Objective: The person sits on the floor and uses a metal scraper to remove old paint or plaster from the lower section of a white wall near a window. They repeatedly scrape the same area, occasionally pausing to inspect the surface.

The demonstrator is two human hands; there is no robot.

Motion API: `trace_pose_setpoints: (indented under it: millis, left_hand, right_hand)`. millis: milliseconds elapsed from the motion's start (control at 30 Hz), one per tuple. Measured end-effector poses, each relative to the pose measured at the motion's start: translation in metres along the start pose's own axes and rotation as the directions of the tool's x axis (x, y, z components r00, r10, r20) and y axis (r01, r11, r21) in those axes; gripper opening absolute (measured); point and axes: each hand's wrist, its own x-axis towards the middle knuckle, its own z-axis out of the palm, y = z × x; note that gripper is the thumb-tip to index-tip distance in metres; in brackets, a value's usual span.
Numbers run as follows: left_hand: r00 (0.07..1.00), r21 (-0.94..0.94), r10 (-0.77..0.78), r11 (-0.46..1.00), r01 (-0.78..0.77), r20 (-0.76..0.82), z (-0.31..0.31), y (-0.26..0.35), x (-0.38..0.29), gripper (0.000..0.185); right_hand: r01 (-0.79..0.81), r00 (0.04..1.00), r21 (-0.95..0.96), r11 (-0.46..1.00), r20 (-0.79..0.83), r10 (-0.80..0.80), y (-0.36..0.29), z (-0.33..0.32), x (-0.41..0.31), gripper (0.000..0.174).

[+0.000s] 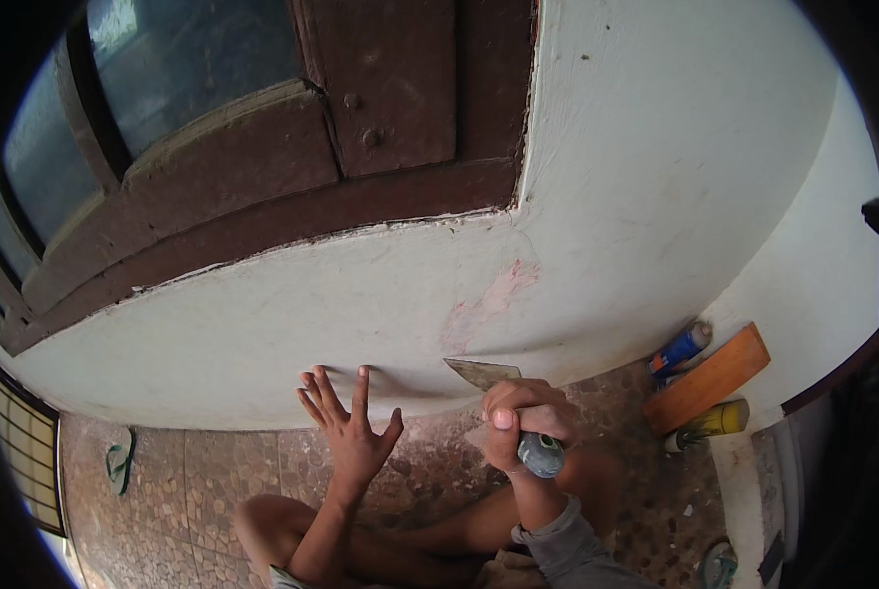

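Observation:
My right hand (524, 423) grips the grey handle of a putty knife (487, 373), whose broad, stained metal blade points up and left close to the white wall (263, 324). Whether the blade touches the wall I cannot tell. Above the blade, a pinkish scraped patch (495, 302) runs up the wall towards the corner of the brown wooden window frame (410, 195). To the left, my left hand (351, 427) has its fingers spread, with the fingertips at the lower wall, and holds nothing.
At the right wall base stand a blue spray can (679, 351), an orange-brown board (708, 379) and a yellow container (727, 418). Green-strapped flip-flops lie on the pebbled floor, one at far left (120, 460), one at lower right (719, 565). My bent legs (410, 545) are below my hands.

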Motion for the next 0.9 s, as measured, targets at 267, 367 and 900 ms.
trace_pose_setpoints:
  millis: [267, 367, 900]
  left_hand:
    - [1.000, -0.003, 0.002, 1.000, -0.002, -0.002, 0.0005, -0.0010, -0.0004, 0.093]
    - [1.000, -0.013, -0.004, 1.000, 0.004, -0.003, 0.0013, -0.0010, -0.0005, 0.093]
    - [1.000, -0.015, -0.005, 1.000, 0.005, -0.007, 0.0012, -0.0005, -0.0003, 0.094]
  right_hand:
    - [-0.004, 1.000, -0.001, 1.000, 0.021, 0.004, 0.0003, 0.0025, -0.0004, 0.024]
    - [-0.001, 1.000, -0.044, 0.999, -0.013, 0.001, 0.0003, 0.0009, 0.0005, 0.024]
    - [-0.050, 0.998, -0.140, 0.989, 0.036, 0.056, 0.0002, 0.0001, -0.0011, 0.025]
